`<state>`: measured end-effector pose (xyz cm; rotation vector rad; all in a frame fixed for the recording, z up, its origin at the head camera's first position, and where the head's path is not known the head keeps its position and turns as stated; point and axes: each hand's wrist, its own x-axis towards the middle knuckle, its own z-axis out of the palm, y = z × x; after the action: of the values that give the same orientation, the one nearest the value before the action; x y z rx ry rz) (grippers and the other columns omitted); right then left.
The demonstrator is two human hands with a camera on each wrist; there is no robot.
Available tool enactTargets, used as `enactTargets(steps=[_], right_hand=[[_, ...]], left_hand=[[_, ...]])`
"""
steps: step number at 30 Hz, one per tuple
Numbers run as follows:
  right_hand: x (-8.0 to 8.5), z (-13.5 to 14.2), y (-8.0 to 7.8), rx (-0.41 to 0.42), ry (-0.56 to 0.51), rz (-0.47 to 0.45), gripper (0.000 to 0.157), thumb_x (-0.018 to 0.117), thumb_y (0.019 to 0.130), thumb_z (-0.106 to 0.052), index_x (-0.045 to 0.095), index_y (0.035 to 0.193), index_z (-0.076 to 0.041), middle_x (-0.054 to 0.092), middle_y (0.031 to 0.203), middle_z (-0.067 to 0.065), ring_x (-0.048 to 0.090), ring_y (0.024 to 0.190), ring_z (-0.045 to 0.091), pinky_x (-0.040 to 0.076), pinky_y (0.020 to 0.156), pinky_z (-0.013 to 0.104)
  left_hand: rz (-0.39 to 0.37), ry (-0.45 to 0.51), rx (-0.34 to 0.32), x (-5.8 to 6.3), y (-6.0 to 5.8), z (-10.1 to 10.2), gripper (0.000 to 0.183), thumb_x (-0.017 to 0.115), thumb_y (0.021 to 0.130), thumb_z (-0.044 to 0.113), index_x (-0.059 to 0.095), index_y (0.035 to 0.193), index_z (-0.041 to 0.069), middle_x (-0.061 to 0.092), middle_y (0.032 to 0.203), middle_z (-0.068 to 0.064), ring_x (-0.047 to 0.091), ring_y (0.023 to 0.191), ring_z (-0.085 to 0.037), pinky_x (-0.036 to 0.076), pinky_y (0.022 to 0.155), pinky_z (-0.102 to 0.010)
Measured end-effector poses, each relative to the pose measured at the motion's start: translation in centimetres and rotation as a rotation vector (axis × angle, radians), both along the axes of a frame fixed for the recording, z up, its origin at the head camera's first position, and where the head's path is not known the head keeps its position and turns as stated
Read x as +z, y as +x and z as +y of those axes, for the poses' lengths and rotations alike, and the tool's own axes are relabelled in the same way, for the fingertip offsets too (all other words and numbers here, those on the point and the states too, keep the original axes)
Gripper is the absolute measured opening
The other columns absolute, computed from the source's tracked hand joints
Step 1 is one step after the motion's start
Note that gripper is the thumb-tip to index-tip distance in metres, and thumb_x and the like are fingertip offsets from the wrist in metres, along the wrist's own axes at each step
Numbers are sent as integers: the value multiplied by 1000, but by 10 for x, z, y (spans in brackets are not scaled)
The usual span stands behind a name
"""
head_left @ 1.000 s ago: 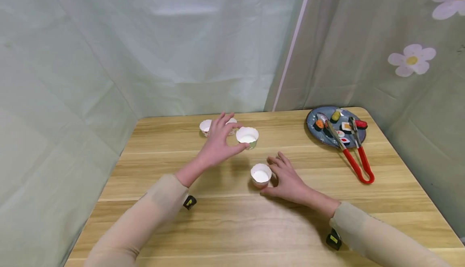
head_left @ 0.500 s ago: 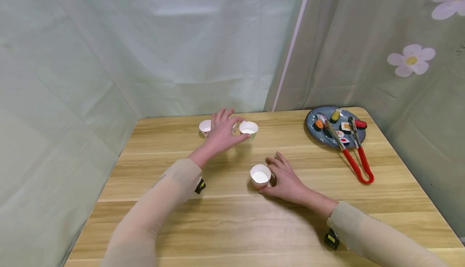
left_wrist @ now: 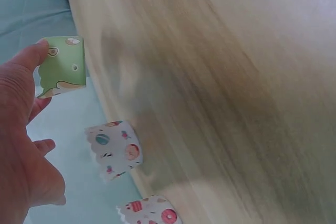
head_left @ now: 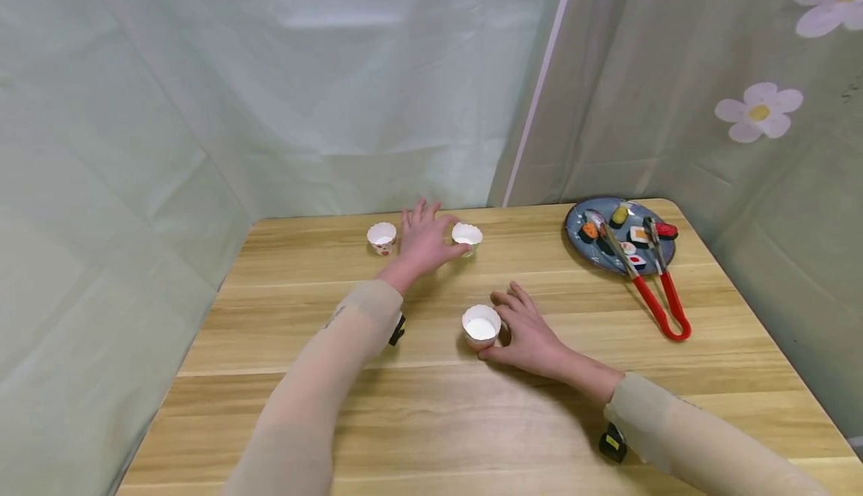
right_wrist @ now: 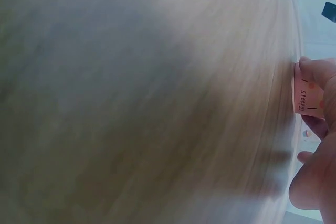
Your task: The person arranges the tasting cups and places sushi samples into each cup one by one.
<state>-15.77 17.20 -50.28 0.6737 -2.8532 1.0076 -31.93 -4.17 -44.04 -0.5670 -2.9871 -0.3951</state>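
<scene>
My left hand [head_left: 425,245] pinches a green paper cupcake cup [left_wrist: 65,66] between thumb and finger, its white inside facing up in the head view. In the left wrist view this cup is just off the table. My right hand [head_left: 529,340] grips a pink paper cupcake cup [right_wrist: 308,93] with lettering on its side; in the head view it is upright, low over the middle of the table. Near the back edge stands a white patterned cupcake cup [head_left: 382,238]. Another white patterned cup [left_wrist: 116,149] is hidden behind my left hand in the head view.
At the back right lies a blue plate [head_left: 583,252] with several sushi pieces. Red-handled tongs [head_left: 664,309] rest across it, handles out over the wooden table [head_left: 485,436]. A hanging curtain [head_left: 404,91] borders the back edge.
The left hand has carried the green cup back and slightly right, and lowered it. The back-left cup now shows fully. The right hand and pink cup have hardly moved.
</scene>
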Motion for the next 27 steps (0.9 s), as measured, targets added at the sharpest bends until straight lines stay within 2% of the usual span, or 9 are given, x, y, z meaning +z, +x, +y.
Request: enactTargets(steps=[7, 14, 20, 27], right_hand=[[-1, -1, 0, 7, 11, -9, 57, 93, 70, -42, 68, 113, -13, 46, 154, 19, 13, 153, 42, 14, 121, 61], [-1, -1, 0, 4, -2, -4, 53, 92, 71, -41, 67, 108, -13, 46, 154, 19, 13, 153, 41, 14, 121, 61], [0, -1, 0, 9, -2, -1, 54, 92, 71, -40, 67, 109, -12, 46, 153, 20, 13, 153, 42, 14, 121, 60], [0, -2, 1, 12, -4, 10, 54, 92, 72, -39, 68, 112, -13, 47, 152, 21, 15, 152, 44, 15, 121, 61]], left_hand=[[-28, -63, 33, -7, -2, 3, 69, 70, 85, 67, 61, 139, 26, 28, 165, -13, 6, 155, -38, -10, 119, -62], [-37, -73, 41, -8, -9, 4, 68, 71, 86, 63, 60, 141, 24, 30, 164, -14, 7, 155, -40, -11, 118, -63], [-77, -125, 77, -10, -18, 6, 69, 66, 90, 63, 56, 147, 25, 27, 166, -13, 5, 155, -39, -10, 118, -63], [-110, -141, 92, -11, -24, 7, 71, 61, 93, 64, 49, 152, 25, 23, 167, -14, 2, 155, -39, -11, 118, -64]])
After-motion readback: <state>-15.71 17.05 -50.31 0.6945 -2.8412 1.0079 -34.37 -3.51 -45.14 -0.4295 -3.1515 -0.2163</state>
